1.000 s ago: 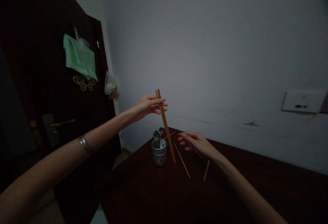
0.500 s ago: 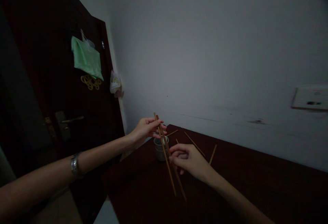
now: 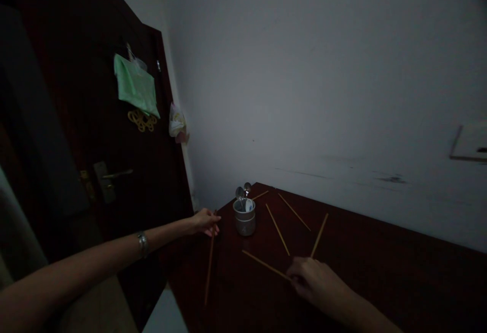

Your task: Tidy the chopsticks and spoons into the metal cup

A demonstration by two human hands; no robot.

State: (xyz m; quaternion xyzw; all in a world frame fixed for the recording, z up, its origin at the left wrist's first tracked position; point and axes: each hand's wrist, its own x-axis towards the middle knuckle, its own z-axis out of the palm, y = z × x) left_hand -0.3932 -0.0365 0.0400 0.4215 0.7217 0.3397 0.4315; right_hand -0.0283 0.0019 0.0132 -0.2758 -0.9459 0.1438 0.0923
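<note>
My left hand [image 3: 207, 221] pinches the upper end of a brown chopstick [image 3: 209, 272], which slants down over the table's left part. My right hand [image 3: 310, 277], slightly blurred, is closed at the near end of a lighter chopstick [image 3: 265, 264] low over the table or on it; the fingertips are partly hidden. Other chopsticks lie apart on the table: one in the middle [image 3: 277, 229], one behind it [image 3: 294, 212], one beyond my right hand [image 3: 319, 235], and one by the cup [image 3: 261, 195]. The grey cup [image 3: 244, 224] stands upright between my hands, holding metal spoons [image 3: 239, 192] and something white.
The dark red table [image 3: 365, 257] meets a pale wall [image 3: 304, 79] at its back edge. On the left is a dark door [image 3: 91, 94] with a handle [image 3: 117, 174] and a hanging green cloth [image 3: 137, 87]. A wall socket [image 3: 472, 142] is at far right.
My hands have moved apart, and the two chopsticks held together are now separated, one in each hand. My left hand went left and down, my right hand right and down, uncovering the cup.
</note>
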